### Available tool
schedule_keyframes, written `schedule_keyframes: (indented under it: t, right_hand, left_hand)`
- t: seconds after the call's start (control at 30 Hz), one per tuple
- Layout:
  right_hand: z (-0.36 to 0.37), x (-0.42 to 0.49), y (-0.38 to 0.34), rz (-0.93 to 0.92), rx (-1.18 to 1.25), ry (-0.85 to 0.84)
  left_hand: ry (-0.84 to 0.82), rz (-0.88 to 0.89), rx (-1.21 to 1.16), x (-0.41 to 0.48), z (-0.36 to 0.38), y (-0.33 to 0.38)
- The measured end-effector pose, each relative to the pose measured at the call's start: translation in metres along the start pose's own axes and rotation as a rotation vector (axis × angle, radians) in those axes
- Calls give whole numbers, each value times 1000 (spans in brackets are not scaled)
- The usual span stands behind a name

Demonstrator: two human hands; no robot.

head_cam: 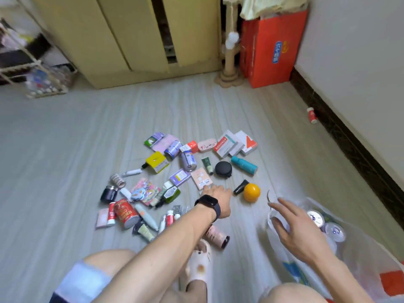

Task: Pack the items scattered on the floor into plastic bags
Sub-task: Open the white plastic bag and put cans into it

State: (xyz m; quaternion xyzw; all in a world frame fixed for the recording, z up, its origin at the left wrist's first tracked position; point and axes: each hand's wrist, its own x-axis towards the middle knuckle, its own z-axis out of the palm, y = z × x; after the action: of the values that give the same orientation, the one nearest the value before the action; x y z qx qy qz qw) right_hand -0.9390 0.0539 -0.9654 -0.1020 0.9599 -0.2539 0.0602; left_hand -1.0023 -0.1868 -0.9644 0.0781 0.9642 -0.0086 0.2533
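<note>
Head view: the clear plastic bag (360, 248) lies at four o'clock in the frame and holds a few cans (317, 218), so packing looks begun but far from done. Most items lie on the floor (65, 149) in a loose pile at the centre.

The left hand (218, 199), with a black watch at the wrist, reaches down to the pile's near edge, just beside a pink box (201, 179). Its fingers are hidden, so I cannot tell what its grip holds. The right hand (290, 224) hovers over the bag's mouth, its grip wide and empty.

At three o'clock of the left hand sits a glossy orange ball (251, 192); at nine o'clock lies a red can (125, 213). A small red bottle (311, 114) lies well apart by the wall at two o'clock and is easy to miss.
</note>
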Motion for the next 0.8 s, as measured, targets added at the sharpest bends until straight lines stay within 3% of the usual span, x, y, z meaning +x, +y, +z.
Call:
schedule_keyframes:
  t: [0.23, 0.43, 0.8]
  right_hand:
    - [-28, 52, -133, -378, -120, -55]
    - [-36, 78, -227, -591, -175, -57]
    - [-4, 108, -277, -640, -381, -190]
  left_hand:
    - [118, -278, -38, -97, -46, -128]
    - [227, -449, -106, -160, -66, -213]
    - [144, -659, -307, -204, -4, -288]
